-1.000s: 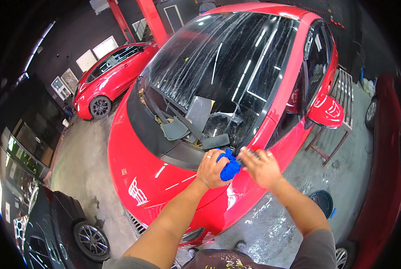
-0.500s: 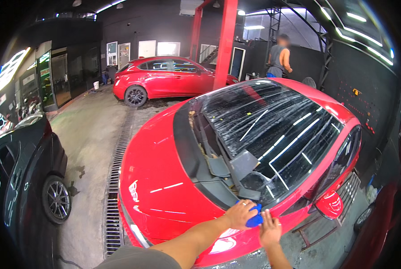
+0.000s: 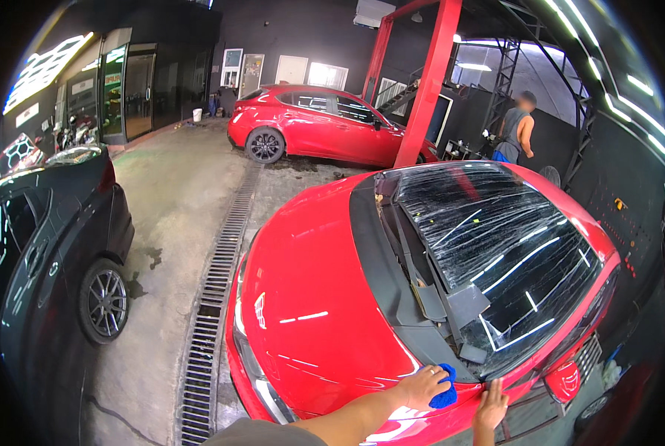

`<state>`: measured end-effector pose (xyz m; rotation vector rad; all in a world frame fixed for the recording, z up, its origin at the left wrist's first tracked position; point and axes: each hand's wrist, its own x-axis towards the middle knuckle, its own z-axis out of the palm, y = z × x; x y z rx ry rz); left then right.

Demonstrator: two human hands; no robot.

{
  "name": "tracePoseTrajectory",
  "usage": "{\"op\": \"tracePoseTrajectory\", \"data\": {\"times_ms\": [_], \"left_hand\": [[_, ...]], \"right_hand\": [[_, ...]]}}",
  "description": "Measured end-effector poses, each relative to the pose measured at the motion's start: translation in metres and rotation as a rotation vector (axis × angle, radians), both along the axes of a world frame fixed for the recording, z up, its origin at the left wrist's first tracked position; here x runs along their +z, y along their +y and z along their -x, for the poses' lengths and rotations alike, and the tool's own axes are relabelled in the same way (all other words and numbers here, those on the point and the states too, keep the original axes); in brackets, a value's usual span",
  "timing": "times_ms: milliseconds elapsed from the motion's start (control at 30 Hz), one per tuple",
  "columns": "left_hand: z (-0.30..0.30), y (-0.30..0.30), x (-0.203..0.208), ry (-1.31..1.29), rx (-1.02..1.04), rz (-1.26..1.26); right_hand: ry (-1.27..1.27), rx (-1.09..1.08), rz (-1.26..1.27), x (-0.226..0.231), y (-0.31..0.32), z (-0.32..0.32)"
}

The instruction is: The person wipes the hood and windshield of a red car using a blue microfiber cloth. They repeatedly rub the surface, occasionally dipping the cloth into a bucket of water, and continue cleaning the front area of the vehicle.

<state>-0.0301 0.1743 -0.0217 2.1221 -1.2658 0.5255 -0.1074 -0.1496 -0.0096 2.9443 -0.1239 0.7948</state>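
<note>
A bright blue cloth (image 3: pixel 445 386) is bunched under my left hand (image 3: pixel 422 389), whose fingers are curled on it. Cloth and hand rest on the red car's hood (image 3: pixel 325 297), close to the rear corner by the windshield base. To the right, apart from the cloth, my right hand (image 3: pixel 491 407) touches the red bodywork below the windshield corner. Its fingers are stretched out, with nothing seen in them. The windshield (image 3: pixel 511 230) carries whitish streaks. Along its base runs black cowl trim (image 3: pixel 377 253), with a flat dark piece (image 3: pixel 469 305) lying over the lower glass.
A red side mirror (image 3: pixel 563 381) juts out right of my right hand, by a metal rack (image 3: pixel 590 355). A floor drain grate (image 3: pixel 206 327) runs left of the hood. Beyond stand a dark car (image 3: pixel 57 245), another red car (image 3: pixel 317 123), a red post (image 3: pixel 429 82) and a person (image 3: pixel 515 130).
My hands have come apart: the right has left the cloth's side and lies further right. My left hand keeps the cloth. My view has turned, shifting the scene rightward and down.
</note>
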Motion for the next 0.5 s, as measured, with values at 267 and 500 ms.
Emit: {"op": "tracePoseTrajectory", "data": {"times_ms": [267,500], "left_hand": [[-0.003,0.003,0.000,0.053,-0.001,0.027],[-0.002,0.017,0.001,0.073,-0.019,0.046]], "right_hand": [[-0.007,0.085,0.076,0.014,-0.004,-0.006],[0.187,-0.018,0.000,0.028,0.044,0.012]]}}
